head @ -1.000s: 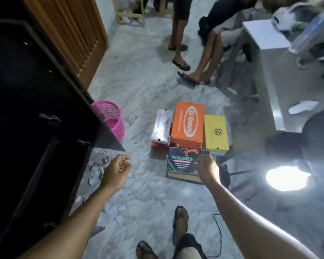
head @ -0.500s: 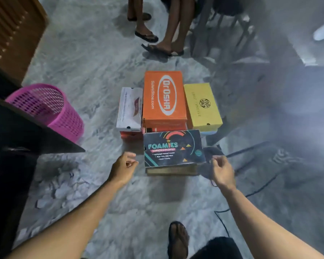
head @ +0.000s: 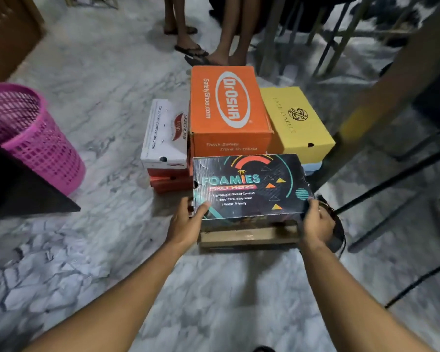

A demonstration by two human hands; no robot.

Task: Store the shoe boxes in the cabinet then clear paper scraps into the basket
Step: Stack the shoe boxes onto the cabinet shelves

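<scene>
A black Foamies shoe box (head: 249, 184) lies on a brown box (head: 249, 236) on the marble floor. My left hand (head: 186, 222) grips its near left corner, thumb on the lid. My right hand (head: 315, 221) grips its near right corner. Behind it stand an orange Dr.Osha box (head: 229, 107), a yellow box (head: 294, 120) on a pale blue one, and a white Skechers box (head: 164, 133) on red-orange boxes (head: 169, 180). A pink mesh basket (head: 33, 141) stands at the left. White paper scraps (head: 36, 278) litter the floor at the lower left.
A dark cabinet door corner (head: 28, 191) juts in from the left, beside the basket. People's legs in sandals (head: 208, 34) stand behind the boxes. Chair and table legs (head: 381, 158) and a black cable (head: 414, 283) crowd the right side. A wooden door (head: 8, 29) is at top left.
My view has dropped closer to the boxes. Both hands moved forward from beside the Foamies box and took hold of its two near corners.
</scene>
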